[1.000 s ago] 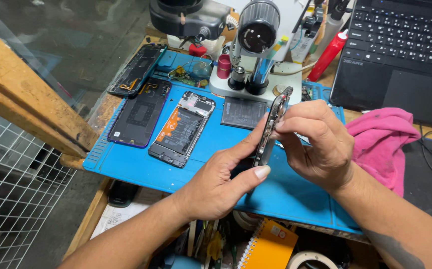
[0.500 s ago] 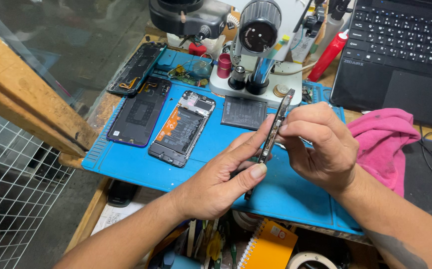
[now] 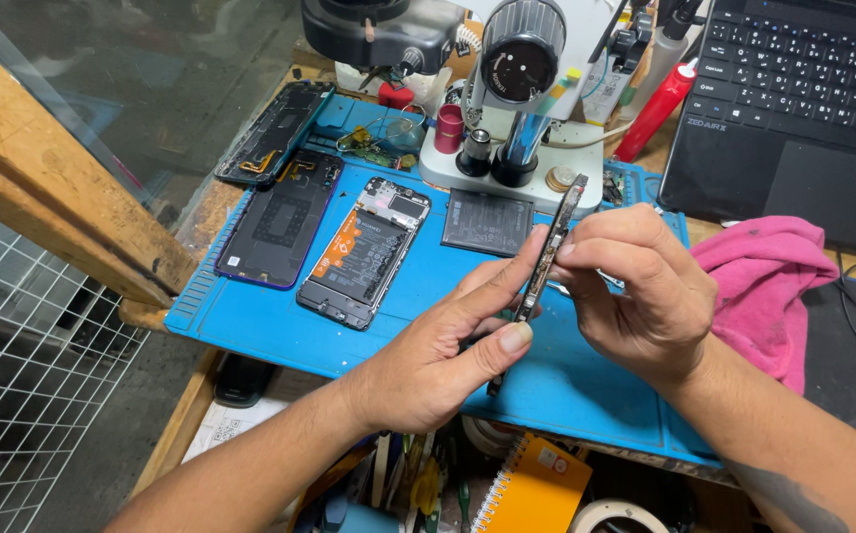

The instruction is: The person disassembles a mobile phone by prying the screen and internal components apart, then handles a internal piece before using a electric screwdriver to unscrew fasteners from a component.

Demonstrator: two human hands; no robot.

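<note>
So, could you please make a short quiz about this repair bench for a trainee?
1. True or false: both hands hold the thin phone part edge-on above the mat.
2. Which lies directly on the blue mat? A) the laptop B) the opened phone C) the pink cloth
3. Fill in: the orange notebook sits ____ the mat's near edge.

Key:
1. True: left hand and right hand pinch the phone part over the mat.
2. B: the opened phone.
3. Below: notebook.
</note>
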